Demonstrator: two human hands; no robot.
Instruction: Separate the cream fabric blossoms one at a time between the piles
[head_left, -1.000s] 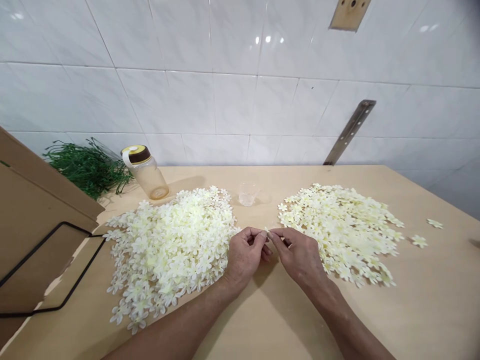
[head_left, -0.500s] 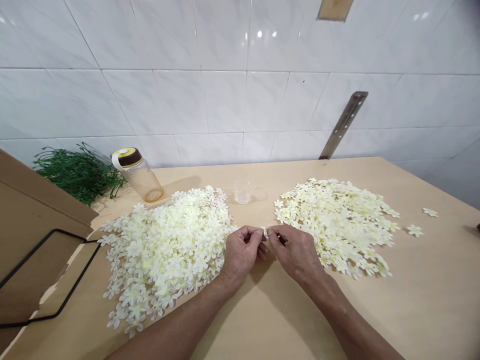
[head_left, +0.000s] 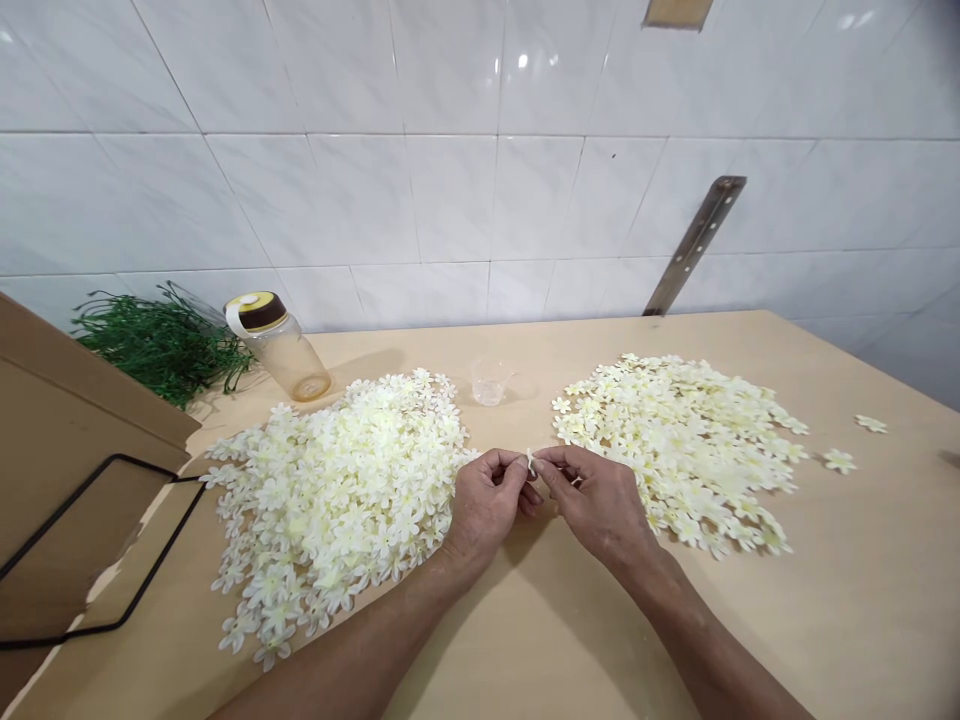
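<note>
Fingers of the left hand (head_left: 486,505) pinched, thumb against forefinger, on a small, slim, whitish piece (head_left: 530,457); fingers of the right hand (head_left: 606,500) pinched on it from the other side. Tips almost meet; exact contact too small to make out. Piece sits in the gap between the hands, above the pale wood-toned tabletop (head_left: 862,600).

Long axis: roughly upright in view, a narrow sliver, top end poking above the fingertips. Which end is front, cannot tell.

Step in hand, as I judge it: fine two-handed fingering of this single piece. Next move seems to call for a light, steady pinch on both sides, nothing that creases it.

Outward: big heap of creamy-white five-petalled artificial flowers (head_left: 360,470) just beside the left hand; flatter spread of yellowish-white artificial flowers (head_left: 682,450) beside the right. Clear colourless plastic cup (head_left: 489,387) beyond the hands, between the heaps. Farther left, clear bottle with brown-and-yellow lid (head_left: 289,355), tangle of dark green stringy stems (head_left: 161,345), brown cardboard sheet (head_left: 75,410).
</note>
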